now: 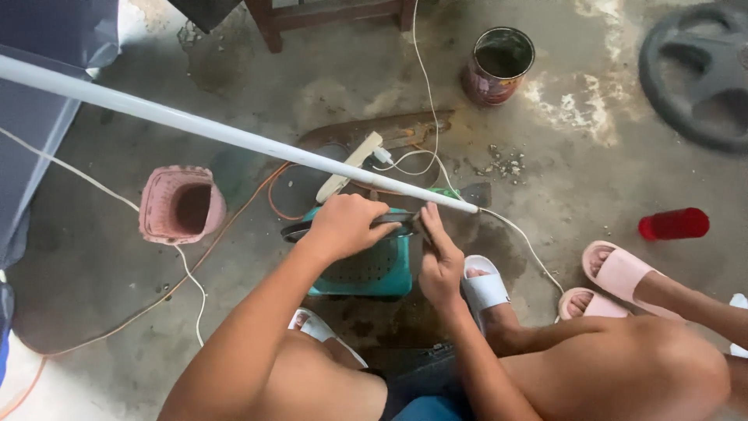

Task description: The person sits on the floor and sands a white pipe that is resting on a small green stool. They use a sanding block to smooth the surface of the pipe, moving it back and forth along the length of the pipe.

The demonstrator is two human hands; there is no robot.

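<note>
The left hand (347, 224) is closed over a long dark blade-like tool (389, 224), pressing it flat on the top of a teal plastic stool (366, 269); the right hand (440, 261) has its fingers pinched round the tool's far end, just beneath the tip of a long white pipe (234, 136) that slants in from the upper left. Whether the tool is a saw or a strip of metal is hard to tell, since the hands cover most of it. The step in hand looks like steadying pipe end and tool together at the stool's edge; the next move would call for a firm left-hand hold while the right keeps the tip from slipping. A white power strip (351, 165) and its cables lie just behind; a rusty tin (499, 66) stands well apart on the concrete floor (592, 179).
</note>
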